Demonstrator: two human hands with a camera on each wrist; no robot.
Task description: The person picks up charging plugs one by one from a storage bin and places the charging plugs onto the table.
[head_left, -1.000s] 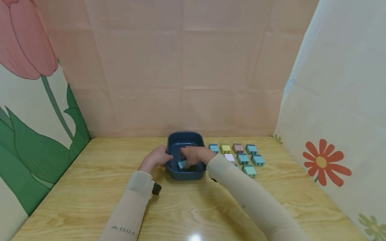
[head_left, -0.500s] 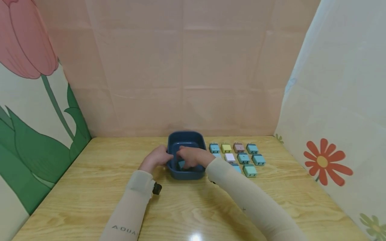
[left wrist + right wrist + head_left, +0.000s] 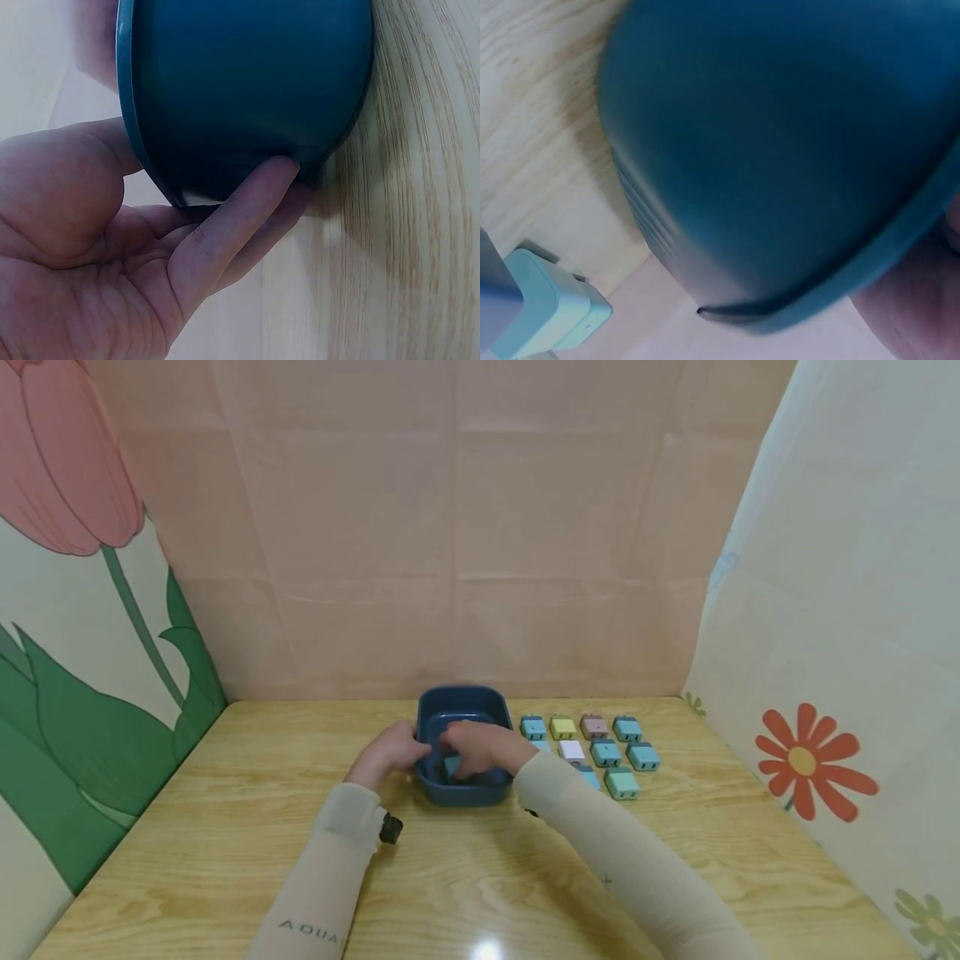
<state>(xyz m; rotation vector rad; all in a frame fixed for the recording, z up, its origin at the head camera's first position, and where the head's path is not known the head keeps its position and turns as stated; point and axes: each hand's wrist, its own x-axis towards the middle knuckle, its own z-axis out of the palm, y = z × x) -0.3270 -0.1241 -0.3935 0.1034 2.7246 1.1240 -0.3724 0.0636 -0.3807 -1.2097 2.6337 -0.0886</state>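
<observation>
A dark blue plastic bin (image 3: 463, 796) stands on the table near the back wall. At its left side my left hand (image 3: 390, 752) grips the rim, thumb over the edge and fingers against the outer wall (image 3: 247, 97) in the left wrist view. My right hand (image 3: 483, 747) reaches down inside the bin, its fingers pinching a light blue charger plug (image 3: 452, 766), mostly covered by the hand. Seen from the right wrist, the bin's outer wall (image 3: 765, 172) hides the fingers.
Right of the bin lie several charger plugs in loose rows, among them a yellow one (image 3: 562, 727), a pink one (image 3: 594, 727), a white one (image 3: 572, 752) and a mint green one (image 3: 622, 783). A peach backdrop (image 3: 450, 568) rises behind the wooden table (image 3: 262, 793).
Inside the bin, my right hand has shifted slightly left, covering more of the light blue charger plug. My left hand keeps its hold on the rim.
</observation>
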